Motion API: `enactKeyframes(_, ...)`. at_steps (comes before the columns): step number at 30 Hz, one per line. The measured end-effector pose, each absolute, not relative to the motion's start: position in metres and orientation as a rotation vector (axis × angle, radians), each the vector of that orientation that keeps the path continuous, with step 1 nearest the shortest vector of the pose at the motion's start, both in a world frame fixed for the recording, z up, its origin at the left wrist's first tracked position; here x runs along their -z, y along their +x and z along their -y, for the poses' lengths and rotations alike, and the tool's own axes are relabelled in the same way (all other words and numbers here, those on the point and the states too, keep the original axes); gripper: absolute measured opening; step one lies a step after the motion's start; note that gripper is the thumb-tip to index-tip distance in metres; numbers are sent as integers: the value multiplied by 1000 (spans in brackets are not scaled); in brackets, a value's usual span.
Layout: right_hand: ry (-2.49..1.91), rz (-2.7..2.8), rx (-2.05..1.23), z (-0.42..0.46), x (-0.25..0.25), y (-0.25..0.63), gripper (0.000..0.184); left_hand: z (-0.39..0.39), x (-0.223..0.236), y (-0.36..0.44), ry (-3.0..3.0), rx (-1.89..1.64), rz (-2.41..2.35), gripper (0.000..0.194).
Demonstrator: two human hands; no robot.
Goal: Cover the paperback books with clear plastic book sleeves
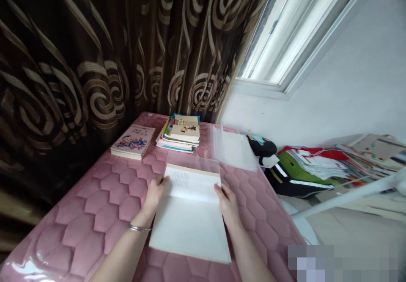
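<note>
An open book is in front of me on the pink quilted surface, its near side blank white and its far side carrying some printed text. My left hand grips the book's far-left edge, thumb on top, with a silver bangle on that wrist. On the opposite edge, my right hand pinches the page side with its thumb on top. A clear plastic sheet shows past the book's far edge; how it lies under the book is hidden.
Two book piles, one topped by a pink cover and one taller stack, stand toward the patterned curtain. Clear plastic covers lie at the right edge. Beyond are a green-and-black bag, papers and a white rail.
</note>
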State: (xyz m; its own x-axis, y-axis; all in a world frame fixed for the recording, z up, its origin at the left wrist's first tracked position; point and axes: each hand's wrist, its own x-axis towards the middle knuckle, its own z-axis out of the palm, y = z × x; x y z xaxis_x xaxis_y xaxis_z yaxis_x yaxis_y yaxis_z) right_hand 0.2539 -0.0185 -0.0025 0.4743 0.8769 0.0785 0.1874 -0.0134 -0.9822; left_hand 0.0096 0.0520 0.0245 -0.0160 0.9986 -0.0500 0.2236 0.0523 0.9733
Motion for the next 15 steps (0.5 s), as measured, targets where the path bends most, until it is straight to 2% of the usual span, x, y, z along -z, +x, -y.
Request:
enactKeyframes(8,-1480,901,-806,19,2,255,47,-52,-23,9,1306,-1049,-1366,29)
enactKeyframes(15,-1468,886,-775,19,-1,254,45,-53,-25,9,1358,-1056,-1448,34)
